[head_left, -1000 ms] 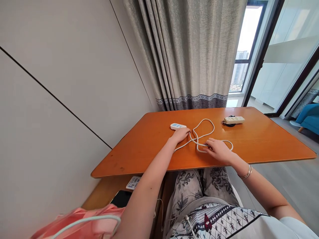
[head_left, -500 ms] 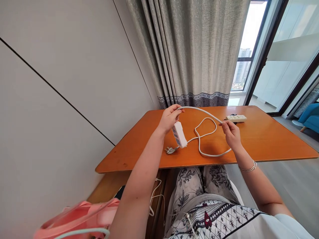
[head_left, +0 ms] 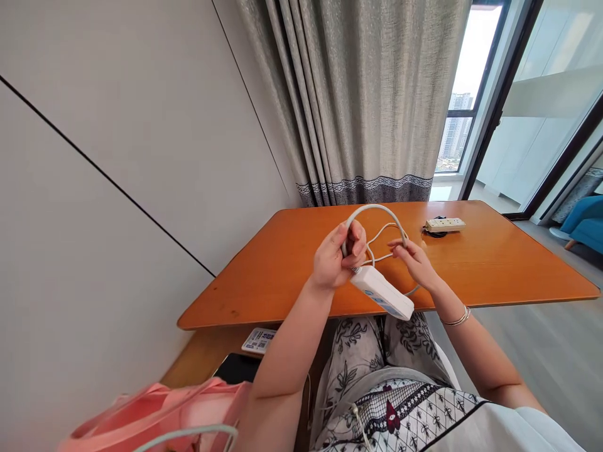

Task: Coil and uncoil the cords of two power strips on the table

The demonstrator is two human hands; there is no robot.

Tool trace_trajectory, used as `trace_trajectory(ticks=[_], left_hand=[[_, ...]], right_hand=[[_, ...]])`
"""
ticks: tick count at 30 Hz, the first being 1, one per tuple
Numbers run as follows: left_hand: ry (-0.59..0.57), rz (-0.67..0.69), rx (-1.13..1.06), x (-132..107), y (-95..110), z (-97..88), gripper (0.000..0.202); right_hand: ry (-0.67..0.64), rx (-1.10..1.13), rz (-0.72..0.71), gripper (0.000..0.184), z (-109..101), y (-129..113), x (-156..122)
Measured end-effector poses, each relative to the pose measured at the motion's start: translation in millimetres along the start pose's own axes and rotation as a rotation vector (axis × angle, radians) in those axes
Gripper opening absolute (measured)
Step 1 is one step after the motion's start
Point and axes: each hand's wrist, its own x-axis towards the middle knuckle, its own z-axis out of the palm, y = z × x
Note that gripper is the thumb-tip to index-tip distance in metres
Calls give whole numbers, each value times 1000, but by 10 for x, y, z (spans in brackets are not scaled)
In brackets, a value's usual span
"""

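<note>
- Our left hand (head_left: pixel 333 258) curls around the white cord (head_left: pixel 374 206) beside its power strip (head_left: pixel 384 294), held above the near edge of the table (head_left: pixel 273 270).
- Our right hand (head_left: pixel 416 262) pinches the cord above the table, probably between thumb and forefinger.

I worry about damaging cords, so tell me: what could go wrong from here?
The white power strip slants down from the left hand by the near edge of the table; if that grip slips, it could drop.
The white cord arches between that hand and the right hand; bending it tighter might strain it.
Loops of it on the table could tangle.
</note>
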Motion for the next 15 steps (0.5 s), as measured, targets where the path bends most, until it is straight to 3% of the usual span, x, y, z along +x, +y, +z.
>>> trace_trajectory(ticks=[4, 7, 9, 11, 15], left_hand=[[139, 166, -26, 11, 116, -55, 35], [185, 243, 14, 60, 101, -133, 33], [174, 269, 74, 86, 49, -167, 35], [158, 282, 134, 95, -8, -185, 37], [96, 310, 210, 67, -104, -206, 40]], right_hand=[[-124, -147, 98, 26, -31, 250, -176], [-24, -180, 89, 30, -51, 293, -237], [101, -262, 51, 33, -56, 218, -247], [131, -381, 41, 37, -56, 79, -241], [-59, -698, 183, 39, -25, -239, -197]])
